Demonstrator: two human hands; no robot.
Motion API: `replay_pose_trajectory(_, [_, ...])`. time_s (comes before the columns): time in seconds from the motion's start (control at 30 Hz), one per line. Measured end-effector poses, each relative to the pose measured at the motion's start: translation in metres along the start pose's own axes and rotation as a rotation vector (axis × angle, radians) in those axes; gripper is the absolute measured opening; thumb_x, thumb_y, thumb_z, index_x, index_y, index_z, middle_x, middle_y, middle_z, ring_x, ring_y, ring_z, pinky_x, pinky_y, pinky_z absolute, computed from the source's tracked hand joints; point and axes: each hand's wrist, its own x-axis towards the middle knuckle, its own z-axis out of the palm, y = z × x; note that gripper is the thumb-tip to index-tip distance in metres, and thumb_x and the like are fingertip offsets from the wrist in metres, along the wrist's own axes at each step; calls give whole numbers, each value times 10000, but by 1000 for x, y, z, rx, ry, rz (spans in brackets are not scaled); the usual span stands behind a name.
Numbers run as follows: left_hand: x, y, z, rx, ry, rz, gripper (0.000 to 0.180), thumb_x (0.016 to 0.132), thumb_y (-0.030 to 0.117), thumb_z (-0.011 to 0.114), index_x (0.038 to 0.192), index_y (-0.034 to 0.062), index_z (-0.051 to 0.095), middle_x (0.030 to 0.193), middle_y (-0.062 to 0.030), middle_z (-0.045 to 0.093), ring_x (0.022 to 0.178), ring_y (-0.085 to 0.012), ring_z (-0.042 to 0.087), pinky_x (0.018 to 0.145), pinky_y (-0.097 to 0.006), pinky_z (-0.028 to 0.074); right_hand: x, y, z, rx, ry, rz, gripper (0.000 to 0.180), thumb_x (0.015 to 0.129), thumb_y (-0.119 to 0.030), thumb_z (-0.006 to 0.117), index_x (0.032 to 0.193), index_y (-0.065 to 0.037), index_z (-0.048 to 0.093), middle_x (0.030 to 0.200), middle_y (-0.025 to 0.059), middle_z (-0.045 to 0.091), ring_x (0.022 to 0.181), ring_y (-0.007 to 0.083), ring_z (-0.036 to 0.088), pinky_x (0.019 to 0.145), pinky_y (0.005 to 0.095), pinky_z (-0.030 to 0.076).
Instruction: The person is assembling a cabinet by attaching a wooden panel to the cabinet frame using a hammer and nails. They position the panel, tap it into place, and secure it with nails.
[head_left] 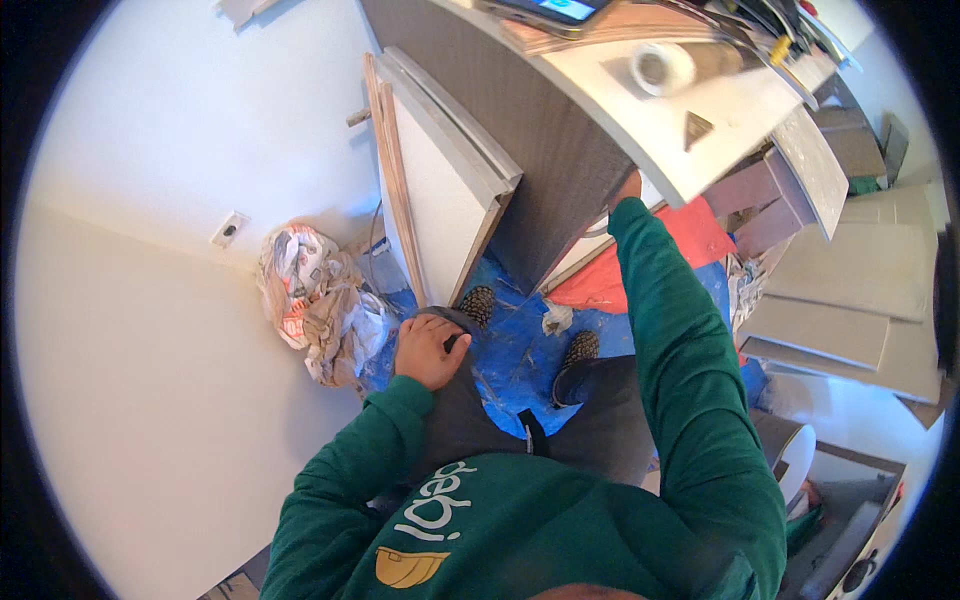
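Observation:
My left hand point(430, 350) rests on my bent left knee, fingers laid over the dark grey trouser cloth, and holds nothing. Stretched forward, my right arm reaches under the edge of a pale-topped workbench point(690, 165). Only a sliver of my right hand point(629, 188) shows there, beside the bench's dark wood-grain side panel point(545, 160); its fingers are hidden. Just below that hand, a red sheet point(690, 243) lies next to a pale board edge.
White panels point(430, 180) lean between wall and bench. A bag of crumpled paper point(320, 310) sits by the wall, under a socket point(231, 229). Blue sheeting point(510, 345) covers the floor. On the bench are a white roll point(662, 69) and a phone point(560, 12). Boards point(815, 330) stack at right.

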Motion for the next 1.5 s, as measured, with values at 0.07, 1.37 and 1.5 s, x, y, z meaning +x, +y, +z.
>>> replay_pose_trajectory(0.07, [-2, -7, 1, -4, 17, 1, 273, 899, 355, 702, 940, 92, 764, 1047, -76, 738, 1106, -294, 616, 1009, -462, 392, 5, -2, 6, -29, -34, -28, 299, 869, -154, 608, 1053, 68, 686, 965, 302, 709, 930, 435, 696, 842, 480, 539])
replay_pose_trajectory(1.37, [71, 155, -134, -202, 420, 745, 87, 897, 83, 706, 965, 31, 693, 1025, -157, 663, 1013, -367, 612, 924, -459, 474, -396, 81, -107, -184, -24, -220, 395, 907, -375, 700, 1101, -33, 735, 1205, 164, 678, 1200, 383, 572, 1055, 505, 420])
replay_pose_trajectory(1.5, [150, 271, -216, 30, 493, 843, 234, 928, 267, 708, 919, 33, 698, 927, -169, 674, 944, -359, 618, 884, -435, 483, -405, 104, -101, -115, 66, -79, 366, 902, -384, 688, 1050, -55, 750, 1173, 131, 684, 1226, 361, 555, 1091, 521, 373])
